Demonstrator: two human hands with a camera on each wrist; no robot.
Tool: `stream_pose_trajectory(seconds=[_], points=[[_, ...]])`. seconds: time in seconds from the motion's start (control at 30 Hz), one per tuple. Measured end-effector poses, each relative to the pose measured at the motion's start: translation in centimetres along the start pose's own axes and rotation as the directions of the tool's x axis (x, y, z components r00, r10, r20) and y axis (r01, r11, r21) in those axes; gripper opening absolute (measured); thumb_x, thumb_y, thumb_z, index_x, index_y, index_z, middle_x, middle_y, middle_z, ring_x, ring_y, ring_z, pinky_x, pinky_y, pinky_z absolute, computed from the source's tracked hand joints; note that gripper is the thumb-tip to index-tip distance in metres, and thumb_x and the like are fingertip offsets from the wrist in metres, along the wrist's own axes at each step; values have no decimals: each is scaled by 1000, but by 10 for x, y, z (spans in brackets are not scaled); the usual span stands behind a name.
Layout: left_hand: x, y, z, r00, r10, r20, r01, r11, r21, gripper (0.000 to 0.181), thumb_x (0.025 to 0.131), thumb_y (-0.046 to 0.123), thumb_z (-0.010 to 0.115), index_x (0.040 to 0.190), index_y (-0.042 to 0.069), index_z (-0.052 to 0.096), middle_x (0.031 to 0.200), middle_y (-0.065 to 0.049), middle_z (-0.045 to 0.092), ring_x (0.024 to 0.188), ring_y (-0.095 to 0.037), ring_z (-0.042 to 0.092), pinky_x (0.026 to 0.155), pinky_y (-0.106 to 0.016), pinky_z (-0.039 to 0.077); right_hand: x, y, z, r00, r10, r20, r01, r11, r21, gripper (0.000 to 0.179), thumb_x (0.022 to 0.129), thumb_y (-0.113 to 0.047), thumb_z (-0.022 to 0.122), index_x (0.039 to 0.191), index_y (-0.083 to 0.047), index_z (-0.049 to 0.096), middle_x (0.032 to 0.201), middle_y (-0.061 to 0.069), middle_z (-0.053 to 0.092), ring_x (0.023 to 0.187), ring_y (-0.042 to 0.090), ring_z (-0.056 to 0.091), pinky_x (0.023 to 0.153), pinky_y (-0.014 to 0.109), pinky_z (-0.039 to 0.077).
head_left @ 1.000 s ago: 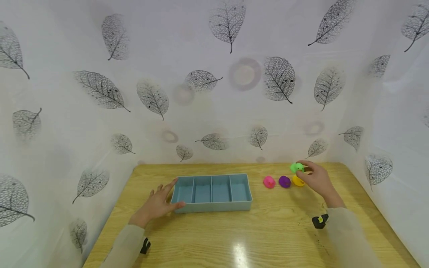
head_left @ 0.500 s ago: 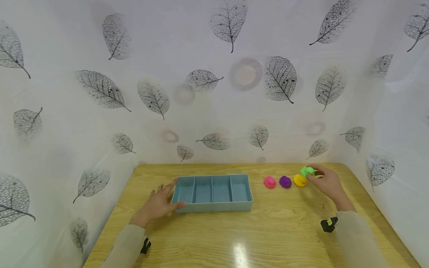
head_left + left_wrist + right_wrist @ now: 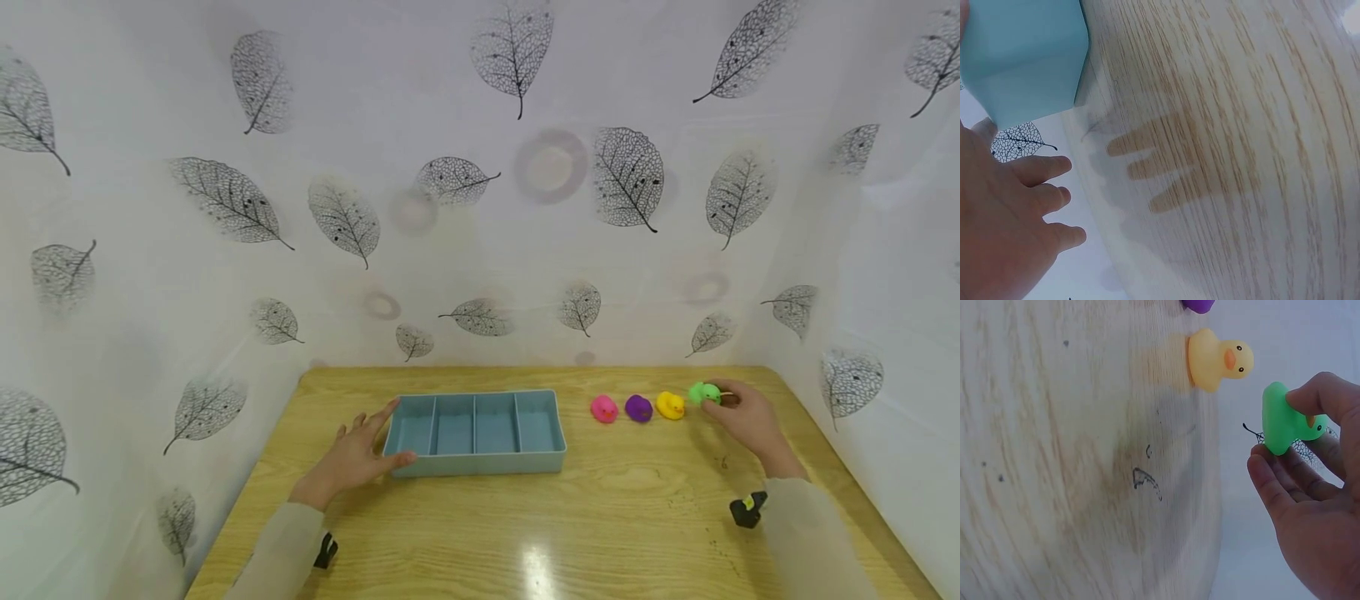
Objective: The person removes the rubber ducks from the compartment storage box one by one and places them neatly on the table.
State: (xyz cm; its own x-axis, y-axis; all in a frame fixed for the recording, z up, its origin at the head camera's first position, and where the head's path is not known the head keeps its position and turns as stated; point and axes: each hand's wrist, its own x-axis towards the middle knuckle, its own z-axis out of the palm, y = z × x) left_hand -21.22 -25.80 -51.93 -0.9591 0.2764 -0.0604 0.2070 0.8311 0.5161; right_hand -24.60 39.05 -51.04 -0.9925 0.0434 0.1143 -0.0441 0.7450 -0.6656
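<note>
My right hand [image 3: 744, 419] pinches a green rubber duck [image 3: 1280, 419] between thumb and fingers, its orange beak and eye showing in the right wrist view. It holds the duck at the right end of a row, just right of a yellow rubber duck [image 3: 671, 406]. Farther left in that row sit a purple duck [image 3: 638, 408] and a pink duck [image 3: 603, 409]. My left hand [image 3: 351, 458] rests at the left end of a blue divided tray [image 3: 480, 464], thumb along the front corner and index finger at the back corner. Its other fingers [image 3: 1047, 199] stretch out past the tray.
Thin dividers split the tray into several compartments, with nothing in them. The wooden table [image 3: 480, 533] carries small dark marks near the right arm. A white leaf-printed sheet [image 3: 480, 250] rises along the back and both sides.
My right hand has carried the green duck to the right and lower, from above the yellow duck to beside it. The left hand and tray stay put.
</note>
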Motion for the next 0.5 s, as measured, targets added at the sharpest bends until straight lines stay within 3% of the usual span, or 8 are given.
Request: stream_pose_trajectory(seconds=[0.2,0.37,0.5], points=[[-1,2,-1,1000,2,-3,-2,1000,-2,104,93,67,68,172,26,14,172,-15,32,154,-64,19,118,-85,6,1,9,-3,1000,7,16,-7,1000,-8,53,105,-21,64,145,13,52,136,42,57,115,54,62,70,23,53],[-1,2,-2,1000,1,-6,-2,1000,-7,104,92,66,69,171,27,15,172,-15,31,154,-64,19,119,-85,6,2,14,-4,998,28,47,-26,998,-57,55,105,-24,64,146,12,52,139,43,55,116,55,62,78,45,61],[0,1,-1,1000,2,3,-2,1000,-5,104,92,66,69,171,28,14,173,-14,30,154,-64,19,118,-85,6,3,17,-2,997,33,63,-27,995,-98,57,105,-25,65,146,12,52,141,43,54,115,57,63,85,59,59]])
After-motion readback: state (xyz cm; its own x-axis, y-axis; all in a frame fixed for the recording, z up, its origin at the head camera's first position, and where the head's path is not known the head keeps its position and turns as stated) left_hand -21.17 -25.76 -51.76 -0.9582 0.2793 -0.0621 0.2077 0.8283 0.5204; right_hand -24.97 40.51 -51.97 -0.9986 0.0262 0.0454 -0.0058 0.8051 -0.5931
